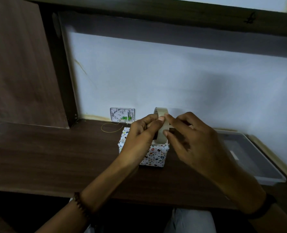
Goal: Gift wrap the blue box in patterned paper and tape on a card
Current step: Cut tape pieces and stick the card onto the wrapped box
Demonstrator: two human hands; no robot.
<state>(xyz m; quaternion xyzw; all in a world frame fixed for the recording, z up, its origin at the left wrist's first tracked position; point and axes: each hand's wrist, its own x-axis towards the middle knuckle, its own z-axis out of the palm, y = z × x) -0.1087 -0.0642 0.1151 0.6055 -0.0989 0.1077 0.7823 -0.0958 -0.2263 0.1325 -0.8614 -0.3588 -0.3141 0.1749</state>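
Both hands are up over the wrapped box, which sits mid-desk already covered in patterned paper. My left hand is closed round the tape roll, holding it on edge; my right hand is half open, thumb and forefinger picking at the rim, probably for the loose end. I judge the roll light and stiff, the film thin and clingy. The card leans against the wall behind.

The dark desk shows matt wood grain, the box wears patterned paper, the tape roll looks glossy translucent plastic, the tray smooth clear plastic
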